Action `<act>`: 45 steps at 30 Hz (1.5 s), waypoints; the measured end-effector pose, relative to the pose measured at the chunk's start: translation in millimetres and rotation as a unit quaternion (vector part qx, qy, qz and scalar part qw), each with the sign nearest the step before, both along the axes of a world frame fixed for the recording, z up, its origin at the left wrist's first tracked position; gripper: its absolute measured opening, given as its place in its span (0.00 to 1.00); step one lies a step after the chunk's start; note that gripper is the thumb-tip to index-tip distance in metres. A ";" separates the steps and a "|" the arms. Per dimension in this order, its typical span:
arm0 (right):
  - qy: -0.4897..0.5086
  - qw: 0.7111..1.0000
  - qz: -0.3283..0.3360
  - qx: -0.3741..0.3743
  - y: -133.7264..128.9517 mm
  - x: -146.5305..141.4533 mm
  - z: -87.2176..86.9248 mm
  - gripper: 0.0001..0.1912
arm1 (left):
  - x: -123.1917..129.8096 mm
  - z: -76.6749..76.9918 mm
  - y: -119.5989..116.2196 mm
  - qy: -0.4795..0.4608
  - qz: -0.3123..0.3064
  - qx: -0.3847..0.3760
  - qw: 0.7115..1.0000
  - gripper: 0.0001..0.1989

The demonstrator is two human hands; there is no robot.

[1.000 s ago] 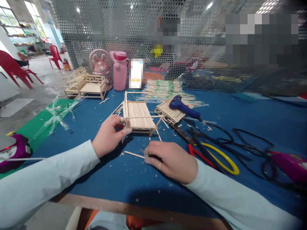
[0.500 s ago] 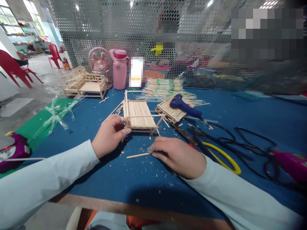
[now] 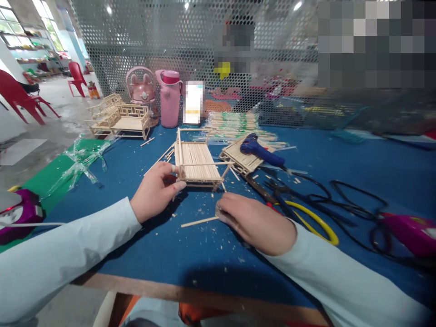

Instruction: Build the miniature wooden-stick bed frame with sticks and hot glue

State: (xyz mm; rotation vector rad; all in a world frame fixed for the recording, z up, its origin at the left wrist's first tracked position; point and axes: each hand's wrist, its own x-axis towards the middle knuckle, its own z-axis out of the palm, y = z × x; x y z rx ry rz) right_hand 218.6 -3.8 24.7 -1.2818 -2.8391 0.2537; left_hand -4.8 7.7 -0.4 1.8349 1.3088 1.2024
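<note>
On the counter (image 3: 163, 259), a thin stick (image 3: 198, 222) lies in front of the wooden frame (image 3: 198, 160), apart from it and not joined to it. The frame itself looks well advanced: its floor of slats seems filled, and upper rails run along its near, left and far sides. On its right side I see no upper rail, so this part appears less complete. How many pieces are still missing, the view does not tell. Just to the right of the frame, a slatted panel (image 3: 240, 159) shows no raised rails, and a blue glue gun (image 3: 264, 154) rests on it. Behind the frame, towards the left, a small railed seat (image 3: 131, 125) looks almost finished.

Nearest is the right hand (image 3: 257, 222), in front of the frame and a little to its right. It is low over the counter, back upward, with the forearm coming from the right. Its fingers are closed in a pinch on the right end of the stick, whose free end points to the left. The left hand (image 3: 151, 193) is at the near left corner of the frame, its forearm coming from the left. Its fingers are bent, with thumb and forefinger slightly apart and gripping this corner between them; the other fingertips are hidden.
</note>
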 end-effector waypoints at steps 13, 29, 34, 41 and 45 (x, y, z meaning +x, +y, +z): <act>0.143 0.949 -0.064 0.272 15.4 11.4 -5.8 0.11 | 3.4 1.1 -4.8 -0.041 -0.017 -0.015 0.999 0.11; 0.083 0.912 -0.054 0.398 16.1 0.6 -14.1 0.13 | 1.1 1.4 0.5 -0.044 -0.005 0.015 0.999 0.06; 0.085 0.889 -0.038 0.447 17.5 3.0 -14.6 0.12 | 1.0 2.2 1.5 -0.001 0.024 0.040 0.999 0.04; 0.119 0.892 -0.031 0.434 21.2 -2.4 -14.8 0.12 | 1.3 3.7 3.7 0.033 0.039 0.061 0.997 0.04; 0.200 0.908 -0.061 0.363 19.8 -1.9 -15.9 0.06 | 2.9 3.7 2.4 0.035 0.049 0.059 0.996 0.04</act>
